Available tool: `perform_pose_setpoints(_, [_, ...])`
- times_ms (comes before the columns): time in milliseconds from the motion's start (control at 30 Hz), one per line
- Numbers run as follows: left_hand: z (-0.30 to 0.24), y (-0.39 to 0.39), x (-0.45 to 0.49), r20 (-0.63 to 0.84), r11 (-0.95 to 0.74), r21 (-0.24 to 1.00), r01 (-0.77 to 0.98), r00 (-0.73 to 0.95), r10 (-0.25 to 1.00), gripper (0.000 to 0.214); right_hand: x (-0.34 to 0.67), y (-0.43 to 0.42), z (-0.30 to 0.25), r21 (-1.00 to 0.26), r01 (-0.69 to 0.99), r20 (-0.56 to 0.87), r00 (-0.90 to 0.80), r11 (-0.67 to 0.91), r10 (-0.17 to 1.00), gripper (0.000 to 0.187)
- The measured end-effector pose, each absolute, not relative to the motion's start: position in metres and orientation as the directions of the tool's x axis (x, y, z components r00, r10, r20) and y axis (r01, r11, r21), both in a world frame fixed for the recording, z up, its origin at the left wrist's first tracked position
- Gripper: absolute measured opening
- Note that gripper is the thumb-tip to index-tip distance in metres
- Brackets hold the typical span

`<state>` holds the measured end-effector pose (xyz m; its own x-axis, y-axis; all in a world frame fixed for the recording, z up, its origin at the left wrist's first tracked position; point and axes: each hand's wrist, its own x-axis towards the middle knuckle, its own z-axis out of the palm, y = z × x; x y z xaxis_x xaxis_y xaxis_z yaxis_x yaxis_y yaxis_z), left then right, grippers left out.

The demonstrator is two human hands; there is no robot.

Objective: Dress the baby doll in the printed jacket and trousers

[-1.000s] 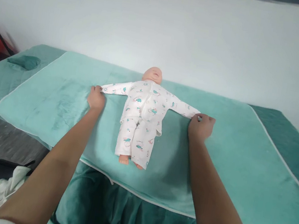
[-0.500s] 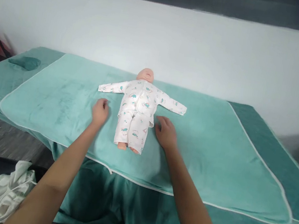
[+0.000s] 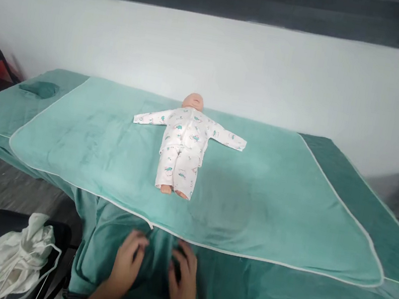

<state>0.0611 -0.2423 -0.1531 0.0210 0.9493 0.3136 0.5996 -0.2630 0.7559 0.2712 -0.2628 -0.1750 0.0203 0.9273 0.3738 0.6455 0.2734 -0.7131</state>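
A baby doll [image 3: 184, 142] in white printed pyjamas lies on its back, arms spread, on a light teal towel [image 3: 271, 197] spread over a bed. Both my hands are low at the bed's near edge, well short of the doll. My left hand [image 3: 127, 259] rests with fingers loosely apart against the dark teal cover [image 3: 222, 286] hanging over the front. My right hand [image 3: 183, 272] lies beside it, fingers spread on the same cover. Neither hand holds anything.
A small dark teal cloth bundle [image 3: 39, 88] sits at the bed's far left. A crumpled white cloth [image 3: 19, 254] lies on a black seat at the lower left. A white wall runs behind the bed; grey floor shows on both sides.
My hands let go of the doll's sleeve ends, drew back past its sides, and dropped to the bed's front edge. The view has pulled back from the doll.
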Motion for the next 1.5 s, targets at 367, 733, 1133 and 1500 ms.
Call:
perform_pose_setpoints(367, [-0.178,-0.315,0.078,-0.360,-0.255,0.521,0.815,0.480,0.800,0.023,0.266,-0.257,-0.158,-0.870,0.439,0.188,-0.126,0.225,0.974,0.027])
perform_pose_setpoints(733, [-0.173,-0.303,0.093,-0.571,-0.126,0.521,0.844,0.454,0.684,0.030,0.233,-0.231,-0.156,-0.828,0.452,0.258,-0.221,0.333,0.941,0.033])
perform_pose_setpoints(1133, [-0.186,-0.288,0.108,-0.483,-0.251,0.539,0.804,0.540,0.689,0.034,0.239,-0.150,-0.079,-0.525,0.747,0.606,-0.010,0.409,0.795,0.044])
perform_pose_setpoints(1500, [-0.185,-0.284,0.093,-0.412,0.071,0.706,0.705,0.327,0.850,0.031,0.230,-0.078,-0.059,-0.278,0.919,0.467,-0.126,0.281,0.875,0.004])
